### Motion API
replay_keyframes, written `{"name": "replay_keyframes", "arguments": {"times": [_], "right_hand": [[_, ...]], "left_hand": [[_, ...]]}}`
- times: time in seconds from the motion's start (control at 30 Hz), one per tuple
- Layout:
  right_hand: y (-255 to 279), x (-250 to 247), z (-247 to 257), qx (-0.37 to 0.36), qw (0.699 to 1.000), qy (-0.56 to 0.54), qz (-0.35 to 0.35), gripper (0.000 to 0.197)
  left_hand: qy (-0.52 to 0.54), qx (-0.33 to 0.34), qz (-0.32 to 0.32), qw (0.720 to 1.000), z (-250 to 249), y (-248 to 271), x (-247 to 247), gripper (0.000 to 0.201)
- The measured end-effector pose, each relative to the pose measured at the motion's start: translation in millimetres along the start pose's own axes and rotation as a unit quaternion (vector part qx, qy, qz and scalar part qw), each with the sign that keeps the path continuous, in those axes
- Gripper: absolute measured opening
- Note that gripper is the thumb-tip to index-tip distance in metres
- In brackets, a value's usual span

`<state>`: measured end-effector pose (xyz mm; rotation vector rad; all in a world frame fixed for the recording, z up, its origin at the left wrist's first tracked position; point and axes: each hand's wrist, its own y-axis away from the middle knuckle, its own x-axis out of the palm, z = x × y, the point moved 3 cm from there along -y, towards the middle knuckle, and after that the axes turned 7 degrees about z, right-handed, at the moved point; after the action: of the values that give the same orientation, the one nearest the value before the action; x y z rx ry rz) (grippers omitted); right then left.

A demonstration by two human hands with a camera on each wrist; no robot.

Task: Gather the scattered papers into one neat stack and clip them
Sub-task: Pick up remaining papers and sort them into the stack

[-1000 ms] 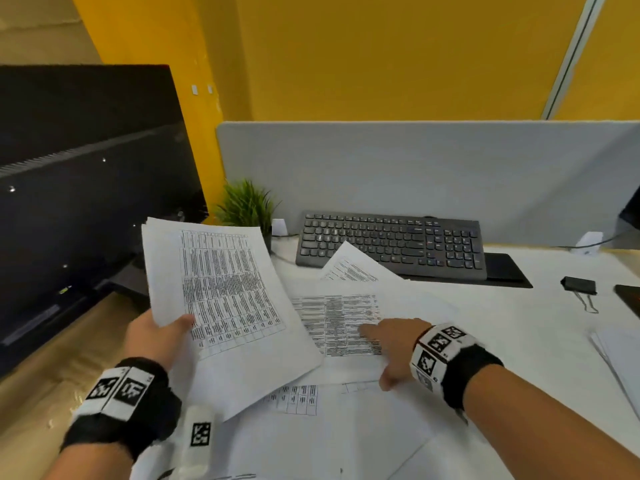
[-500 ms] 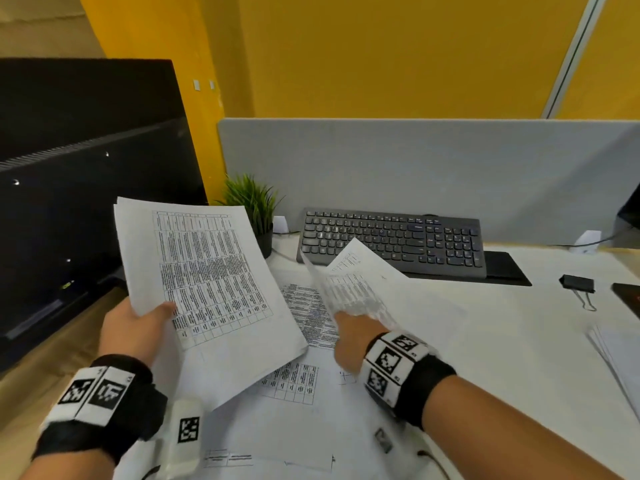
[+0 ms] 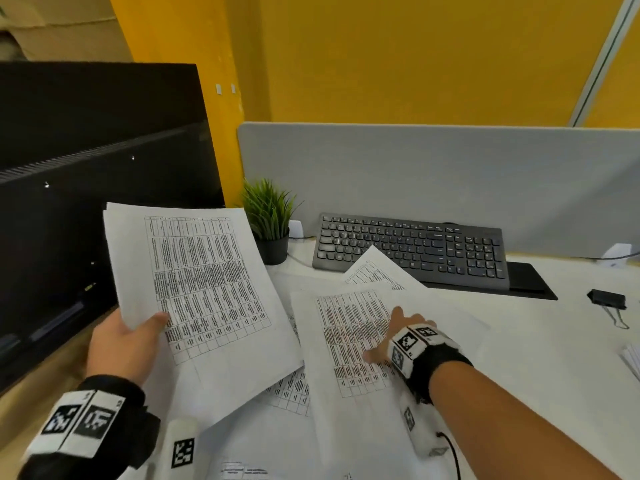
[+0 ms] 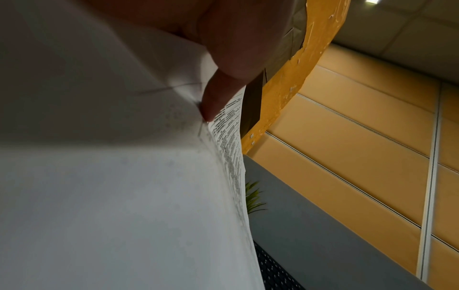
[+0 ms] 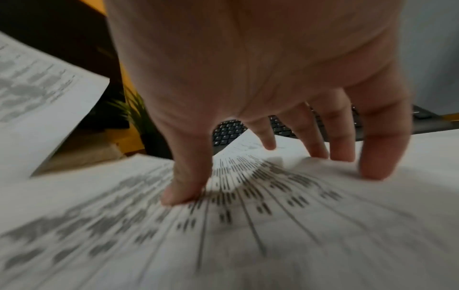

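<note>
The left hand (image 3: pixel 119 344) has its grip pinched on raised white printed sheets (image 3: pixel 194 289); the right hand (image 3: pixel 398 336) presses spread fingers (image 5: pixel 375 157) on a printed table page (image 3: pixel 349 344) on the white desk (image 3: pixel 540 341).

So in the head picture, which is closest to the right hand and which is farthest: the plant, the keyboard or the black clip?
From the right hand:
1. Keyboard, just beyond the fingers.
2. Plant, back left corner.
3. Black clip, far right.
</note>
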<state>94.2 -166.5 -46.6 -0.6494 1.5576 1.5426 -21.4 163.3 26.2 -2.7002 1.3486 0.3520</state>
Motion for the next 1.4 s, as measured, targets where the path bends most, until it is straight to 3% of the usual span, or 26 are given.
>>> {"name": "replay_keyframes", "arguments": {"times": [0.1, 0.23, 0.3, 0.37, 0.47, 0.6, 0.73, 0.87, 0.97, 1.27, 1.4], "right_hand": [[-3, -14, -1, 0.005, 1.0, -0.023, -0.018, 0.094], [5, -52, 11, -0.031, 0.99, 0.043, -0.132, 0.022], [5, -65, 24, -0.049, 0.989, 0.055, -0.127, 0.006], [-8, -72, 42, -0.086, 0.986, 0.081, -0.115, 0.006], [-41, -65, 69, -0.148, 0.974, 0.141, -0.094, 0.037], [-67, -38, 78, -0.178, 0.96, 0.213, -0.035, 0.066], [-70, -40, 68, -0.178, 0.965, 0.194, -0.011, 0.056], [-68, -42, 56, -0.172, 0.968, 0.181, -0.037, 0.069], [-64, -40, 50, -0.174, 0.97, 0.166, -0.022, 0.062], [-27, -37, 51, -0.177, 0.958, 0.203, -0.097, 0.059], [-9, -59, 40, -0.189, 0.973, 0.054, -0.122, 0.052]], "left_hand": [[-0.005, -0.011, 0.007, 1.0, 7, -3, 6, 0.038], [-0.008, -0.023, 0.004, 1.0, 16, -6, 10, 0.035], [-0.017, -0.031, 0.0, 0.999, 22, -8, 11, 0.033], [-0.027, -0.032, -0.003, 0.999, 25, -11, 11, 0.031], [-0.039, -0.04, 0.0, 0.998, 30, -12, 14, 0.028], [-0.027, -0.043, 0.006, 0.999, 34, -14, 14, 0.012], [-0.02, -0.044, 0.013, 0.999, 37, -17, 16, 0.015], [-0.017, -0.032, 0.033, 0.999, 32, -15, 24, 0.014], [-0.014, -0.023, 0.038, 0.999, 26, -12, 29, 0.018], [-0.027, -0.04, 0.031, 0.998, 30, -6, 35, 0.032], [-0.029, -0.043, 0.029, 0.998, 33, -3, 32, 0.032]]}}
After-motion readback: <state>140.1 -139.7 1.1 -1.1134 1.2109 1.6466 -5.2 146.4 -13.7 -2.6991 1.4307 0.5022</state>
